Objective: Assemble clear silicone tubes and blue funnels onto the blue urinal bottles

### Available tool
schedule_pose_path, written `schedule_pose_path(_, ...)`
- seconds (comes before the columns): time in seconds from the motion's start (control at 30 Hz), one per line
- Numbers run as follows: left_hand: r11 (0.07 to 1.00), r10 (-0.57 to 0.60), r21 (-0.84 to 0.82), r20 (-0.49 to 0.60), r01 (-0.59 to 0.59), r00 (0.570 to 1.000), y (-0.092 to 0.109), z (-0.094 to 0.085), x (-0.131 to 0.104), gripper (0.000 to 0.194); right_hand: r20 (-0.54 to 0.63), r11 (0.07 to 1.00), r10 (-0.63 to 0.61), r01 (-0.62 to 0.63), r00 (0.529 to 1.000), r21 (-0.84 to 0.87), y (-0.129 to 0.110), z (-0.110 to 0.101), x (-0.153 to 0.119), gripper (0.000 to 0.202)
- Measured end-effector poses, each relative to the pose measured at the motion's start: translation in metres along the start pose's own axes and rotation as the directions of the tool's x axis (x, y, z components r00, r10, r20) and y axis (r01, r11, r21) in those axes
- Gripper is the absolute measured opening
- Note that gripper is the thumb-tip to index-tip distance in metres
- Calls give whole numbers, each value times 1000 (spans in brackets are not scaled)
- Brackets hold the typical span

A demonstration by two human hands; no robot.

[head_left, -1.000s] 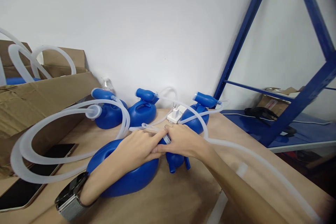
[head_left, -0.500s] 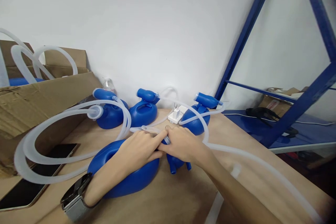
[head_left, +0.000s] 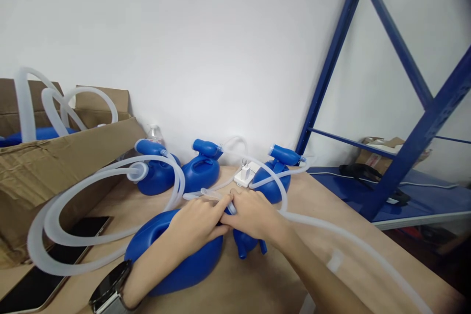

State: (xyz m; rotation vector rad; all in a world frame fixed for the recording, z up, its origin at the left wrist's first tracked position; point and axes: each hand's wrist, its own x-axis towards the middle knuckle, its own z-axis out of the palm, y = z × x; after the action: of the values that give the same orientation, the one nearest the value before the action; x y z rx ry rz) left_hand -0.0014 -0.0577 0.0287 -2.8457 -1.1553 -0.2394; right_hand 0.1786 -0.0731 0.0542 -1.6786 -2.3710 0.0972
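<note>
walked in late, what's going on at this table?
A person has both hands closed at a translucent collar. The left hand reaches over a blue jug, and the right hand is above a blue spouted piece. Fingers hide how the parts join. Three more blue jugs stand along the wall behind, with hoses looping about. At the left is an open cardboard box holding more hoses.
</note>
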Motion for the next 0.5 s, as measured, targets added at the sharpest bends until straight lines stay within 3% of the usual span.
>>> schedule_pose_path(0.2, 999, -32, 35, -24, 33, 999, 0, -1, -3, 76, 180, 987, -143, 126, 973, 105, 25, -24, -1, 69)
schedule_pose_path(0.37, 1000, 3, 7, -39, -2, 999, -4, -1, -5, 80, 195, 945, -269, 219, 943, 244, 51, -42, -8, 57)
schedule_pose_path(0.5, 999, -28, -21, -30, 27, 999, -3, -2, -5, 84, 181, 905, -334, 261, 925, 335, 58, -41, -7, 53)
